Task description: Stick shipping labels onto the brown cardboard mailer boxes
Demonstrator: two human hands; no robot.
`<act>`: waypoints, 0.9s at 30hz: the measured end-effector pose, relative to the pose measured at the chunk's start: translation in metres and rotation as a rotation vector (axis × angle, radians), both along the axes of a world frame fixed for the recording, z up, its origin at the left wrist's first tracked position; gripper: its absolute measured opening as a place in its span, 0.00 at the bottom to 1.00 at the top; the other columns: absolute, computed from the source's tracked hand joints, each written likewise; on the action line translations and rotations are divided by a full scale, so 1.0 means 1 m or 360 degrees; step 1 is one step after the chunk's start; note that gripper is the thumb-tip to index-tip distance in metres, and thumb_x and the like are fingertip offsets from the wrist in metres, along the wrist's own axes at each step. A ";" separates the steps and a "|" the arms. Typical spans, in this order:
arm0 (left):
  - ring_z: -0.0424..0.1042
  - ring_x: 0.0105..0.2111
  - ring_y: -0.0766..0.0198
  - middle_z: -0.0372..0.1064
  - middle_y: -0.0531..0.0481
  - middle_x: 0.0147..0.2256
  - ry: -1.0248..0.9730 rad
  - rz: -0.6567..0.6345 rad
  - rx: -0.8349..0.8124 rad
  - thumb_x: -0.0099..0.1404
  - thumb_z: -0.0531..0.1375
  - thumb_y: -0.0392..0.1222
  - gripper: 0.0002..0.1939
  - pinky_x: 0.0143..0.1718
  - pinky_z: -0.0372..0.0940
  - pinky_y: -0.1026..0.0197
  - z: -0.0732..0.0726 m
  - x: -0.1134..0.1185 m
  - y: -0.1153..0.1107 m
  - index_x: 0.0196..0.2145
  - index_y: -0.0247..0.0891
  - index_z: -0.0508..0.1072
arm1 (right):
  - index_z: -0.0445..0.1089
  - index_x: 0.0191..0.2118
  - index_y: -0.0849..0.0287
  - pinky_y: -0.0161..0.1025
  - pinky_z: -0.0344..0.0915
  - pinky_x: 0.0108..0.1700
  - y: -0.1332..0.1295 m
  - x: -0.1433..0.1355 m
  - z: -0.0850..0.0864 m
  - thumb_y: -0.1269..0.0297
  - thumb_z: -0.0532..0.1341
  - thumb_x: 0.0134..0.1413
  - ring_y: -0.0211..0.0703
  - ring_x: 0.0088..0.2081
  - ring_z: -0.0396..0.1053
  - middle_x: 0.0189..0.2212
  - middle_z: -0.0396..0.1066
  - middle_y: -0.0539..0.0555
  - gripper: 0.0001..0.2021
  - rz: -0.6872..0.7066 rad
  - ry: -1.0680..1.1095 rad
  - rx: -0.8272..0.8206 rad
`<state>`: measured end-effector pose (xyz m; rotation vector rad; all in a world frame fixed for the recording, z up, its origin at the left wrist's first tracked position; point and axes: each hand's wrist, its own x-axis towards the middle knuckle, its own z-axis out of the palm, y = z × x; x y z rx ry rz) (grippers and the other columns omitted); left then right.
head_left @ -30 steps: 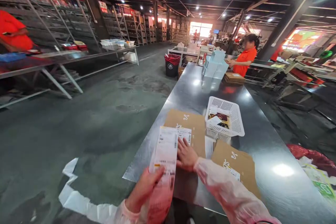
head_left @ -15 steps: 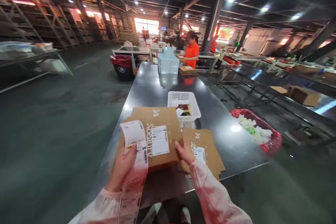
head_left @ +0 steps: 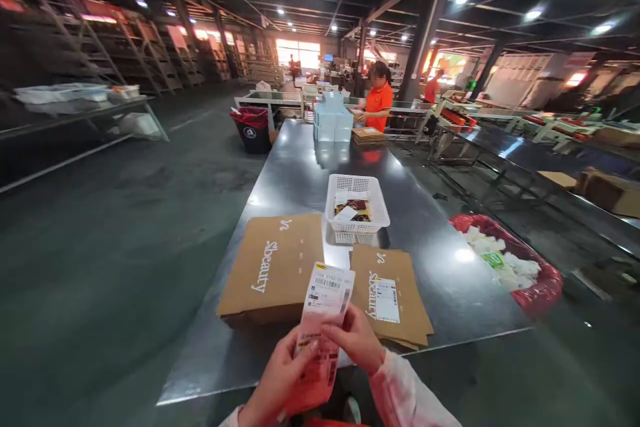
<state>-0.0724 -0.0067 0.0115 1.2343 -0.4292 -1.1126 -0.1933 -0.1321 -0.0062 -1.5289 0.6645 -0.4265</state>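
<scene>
A strip of printed shipping labels (head_left: 327, 287) is held between both hands, close to my body. My left hand (head_left: 280, 377) grips its lower left side, fingers closed round the paper. On the strip's right edge my right hand (head_left: 357, 340) pinches with thumb and fingers. Beyond the hands, on the left, lies a stack of flat brown cardboard mailers (head_left: 280, 267) printed "beauty", with no label on the top one. To the right sits a second stack of mailers (head_left: 405, 293); its top one bears a white label (head_left: 387, 300).
A white perforated basket (head_left: 383, 213) with small packets stands behind the stacks on the metal table (head_left: 440, 280). Pale blue boxes (head_left: 333, 123) and a person in orange (head_left: 379, 107) are at its far end. A red-lined bin (head_left: 545, 287) stands right, a black bin (head_left: 253, 133) left.
The right hand has left the left stack's labelled mailer and now grips the label strip. The left hand brought the strip rightward. The left stack's top mailer now shows no label.
</scene>
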 end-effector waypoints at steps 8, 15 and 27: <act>0.74 0.32 0.55 0.79 0.40 0.31 -0.0280 0.0254 0.0069 0.45 0.71 0.61 0.28 0.37 0.67 0.57 0.005 0.039 -0.001 0.31 0.30 0.81 | 0.76 0.45 0.60 0.48 0.71 0.47 -0.002 0.044 0.022 0.49 0.69 0.43 0.53 0.43 0.75 0.42 0.79 0.58 0.25 0.0375 0.0003 -0.0097; 0.63 0.23 0.65 0.66 0.54 0.19 -0.0354 0.0779 0.0166 0.44 0.69 0.66 0.29 0.26 0.58 0.64 -0.023 0.041 -0.009 0.19 0.36 0.69 | 0.81 0.34 0.57 0.39 0.67 0.31 -0.018 0.088 0.046 0.55 0.65 0.50 0.46 0.30 0.74 0.28 0.79 0.53 0.12 0.0419 0.0231 -0.0679; 0.76 0.34 0.54 0.79 0.43 0.35 0.0267 -0.0083 -0.0125 0.41 0.75 0.59 0.29 0.38 0.68 0.57 -0.084 0.070 0.009 0.36 0.36 0.81 | 0.78 0.32 0.59 0.50 0.64 0.57 -0.116 0.229 0.007 0.62 0.68 0.45 0.54 0.54 0.68 0.52 0.70 0.62 0.07 -0.0024 0.0559 -0.1168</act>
